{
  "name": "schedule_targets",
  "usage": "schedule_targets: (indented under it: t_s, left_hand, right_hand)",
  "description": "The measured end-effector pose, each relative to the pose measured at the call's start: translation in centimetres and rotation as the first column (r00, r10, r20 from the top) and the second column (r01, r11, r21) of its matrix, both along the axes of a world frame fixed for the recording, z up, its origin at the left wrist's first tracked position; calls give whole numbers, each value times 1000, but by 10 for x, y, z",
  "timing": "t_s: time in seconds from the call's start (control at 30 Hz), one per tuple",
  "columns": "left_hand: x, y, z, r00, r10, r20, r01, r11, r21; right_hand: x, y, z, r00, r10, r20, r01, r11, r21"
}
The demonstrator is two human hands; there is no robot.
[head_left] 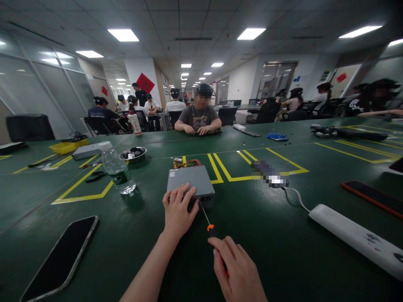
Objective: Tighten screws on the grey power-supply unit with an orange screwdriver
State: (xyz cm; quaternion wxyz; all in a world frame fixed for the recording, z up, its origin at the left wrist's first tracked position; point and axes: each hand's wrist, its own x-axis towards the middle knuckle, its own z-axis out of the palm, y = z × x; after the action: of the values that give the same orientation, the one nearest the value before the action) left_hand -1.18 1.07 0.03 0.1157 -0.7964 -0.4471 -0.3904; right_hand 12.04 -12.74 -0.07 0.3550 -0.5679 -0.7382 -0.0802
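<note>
A grey metal box with a bundle of coloured wires at its far side rests on the green table. My left hand lies on the near edge of the box, fingers spread over its top and front. Closed round the handle of a screwdriver with an orange collar is my right hand, just in front of the box. The screwdriver's thin shaft points up and left to the box's front face, beside my left fingertips. Its tip is too small to make out.
Left of the box stand a water bottle and a metal bowl of small parts. A phone lies front left, a white power strip right. Across the table sits a person. Yellow tape marks the tabletop.
</note>
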Motion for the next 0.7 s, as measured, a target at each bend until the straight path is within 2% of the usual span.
schedule_targets:
  t_s: [0.13,0.3,0.4,0.5,0.57,0.7]
  left_hand:
    - [0,0,0,1000,-5,9,5,1000,21]
    - [1,0,0,1000,0,8,0,999,32]
    - [1,0,0,1000,1,-1,-1,1000,30]
    - [1,0,0,1000,3,-4,-2,1000,27]
    - [1,0,0,1000,2,-4,-2,1000,27]
    - [1,-1,1,1000,6,-12,-6,1000,19]
  right_hand:
    - [2,1,-5,1000,-15,-6,15,1000,0]
    - [4,-1,-13,1000,10,-25,-12,997,-77]
    - [2,-2,-15,1000,11,-10,-12,999,-35]
    - [3,-1,-8,988,0,155,-17,994,110]
    - [5,0,3,943,85,323,-126,986,109]
    - [13,4,25,821,304,483,-288,951,-109]
